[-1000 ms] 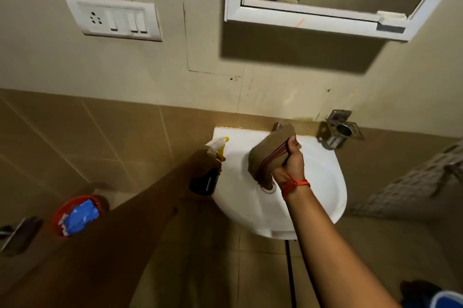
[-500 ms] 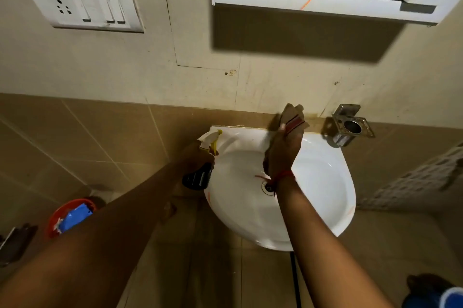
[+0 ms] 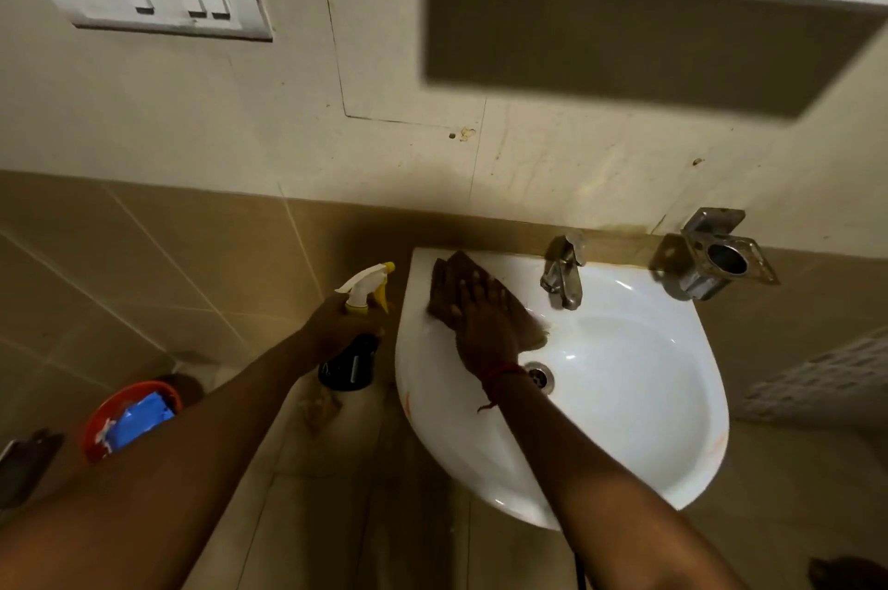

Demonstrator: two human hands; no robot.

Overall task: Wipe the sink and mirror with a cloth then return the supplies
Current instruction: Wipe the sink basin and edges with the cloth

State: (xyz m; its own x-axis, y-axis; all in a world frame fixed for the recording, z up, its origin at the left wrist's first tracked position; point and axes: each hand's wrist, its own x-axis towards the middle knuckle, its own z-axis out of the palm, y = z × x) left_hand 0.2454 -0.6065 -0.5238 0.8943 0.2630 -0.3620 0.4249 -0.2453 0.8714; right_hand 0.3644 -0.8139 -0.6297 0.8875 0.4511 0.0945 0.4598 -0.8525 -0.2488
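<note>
R fingers (image 3: 456, 296) flat on cloth (image 3: 521, 320) | sink (image 3: 624, 397) back-L rim | L hand (image 3: 336, 325) grips spray btl (image 3: 355, 349)

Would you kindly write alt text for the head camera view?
The right hand presses a brown cloth flat on the white sink rim's back left corner, while the left hand holds a spray bottle beside the basin.

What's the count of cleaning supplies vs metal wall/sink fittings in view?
Cleaning supplies: 2 (spray bottle, cloth)
Metal fittings: 2 (tap, holder)
Total: 4
</note>
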